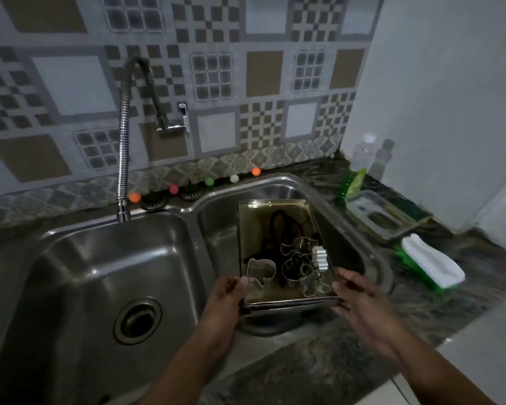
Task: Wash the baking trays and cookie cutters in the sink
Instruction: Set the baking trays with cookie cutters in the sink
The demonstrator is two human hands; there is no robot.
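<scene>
A stack of metal baking trays (263, 226) sits tilted in the right sink basin (216, 229), its near edge raised over the basin's front rim. Several metal cookie cutters (298, 258) lie in the top tray, one more (259, 271) at the near left, and a small white ridged piece (320, 258) at the right edge. My left hand (227, 299) grips the stack's near left corner, thumb on top. My right hand (355, 296) is at the near right corner with fingers stretched out; whether it touches the trays is unclear.
The left basin (100, 273) holds only its drain, with the flexible faucet (123, 171) above its back rim. On the right counter stand a green soap bottle (355, 173), a clear tub (383, 217) and a green-and-white brush (433, 264).
</scene>
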